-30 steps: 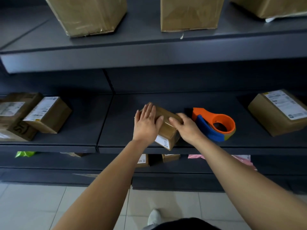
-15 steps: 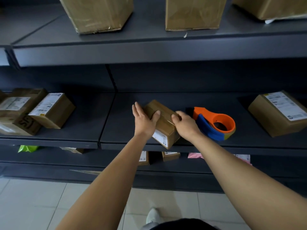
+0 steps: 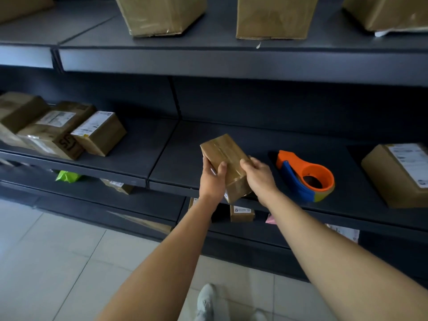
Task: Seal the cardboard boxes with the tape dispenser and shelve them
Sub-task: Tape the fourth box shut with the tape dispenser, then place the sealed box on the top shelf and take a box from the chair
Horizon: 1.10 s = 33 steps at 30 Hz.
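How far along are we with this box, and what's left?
Done: the small box shows tape along its top, and the tape dispenser lies on the middle shelf. In hand: the left hand and right hand both grip that box at the shelf edge. Left: probably shelving it.

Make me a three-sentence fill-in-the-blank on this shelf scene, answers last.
1. The left hand grips the small box on its left side; the right hand grips its ____ side.
2. The tape dispenser has a ring coloured ____.
3. The bag on the lower shelf is ____.
Answers: right; orange; green.
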{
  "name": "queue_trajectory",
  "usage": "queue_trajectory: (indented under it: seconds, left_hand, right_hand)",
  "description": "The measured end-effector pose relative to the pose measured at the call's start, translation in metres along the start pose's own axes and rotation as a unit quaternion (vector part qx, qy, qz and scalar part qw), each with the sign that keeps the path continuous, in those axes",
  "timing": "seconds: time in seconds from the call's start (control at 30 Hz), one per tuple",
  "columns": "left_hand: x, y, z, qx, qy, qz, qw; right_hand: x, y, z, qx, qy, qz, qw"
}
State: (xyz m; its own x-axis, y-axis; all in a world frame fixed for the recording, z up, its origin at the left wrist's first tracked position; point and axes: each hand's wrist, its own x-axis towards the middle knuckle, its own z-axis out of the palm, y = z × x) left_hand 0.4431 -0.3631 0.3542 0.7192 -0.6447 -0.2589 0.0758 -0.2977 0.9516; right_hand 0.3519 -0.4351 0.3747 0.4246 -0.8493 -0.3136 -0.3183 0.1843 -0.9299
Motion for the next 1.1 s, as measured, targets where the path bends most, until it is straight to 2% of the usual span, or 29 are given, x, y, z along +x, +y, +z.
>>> queue_trajectory:
  seconds: [0.17, 0.53, 0.77, 1.1]
  left_hand:
    - [-0.012, 0.01, 0.003, -0.038, -0.001, -0.018, 0.999]
    - [-0.052, 0.041, -0.025, -0.029, -0.09, 0.067, 0.993]
    - [-0.101, 0.049, -0.053, -0.033, -0.148, 0.112, 0.982]
    - [-0.182, 0.06, -0.056, -0.035, -0.225, 0.169, 0.959]
  right_hand:
    - [-0.012, -0.001, -0.002, 0.011, 0.012, 0.004, 1.0]
    - [-0.077, -0.022, 0.001, 0.083, 0.09, -0.053, 0.991]
    - [-0.142, -0.024, 0.01, 0.076, 0.147, -0.075, 0.983]
    - [-0.241, -0.026, -0.008, 0.096, 0.251, -0.133, 0.954]
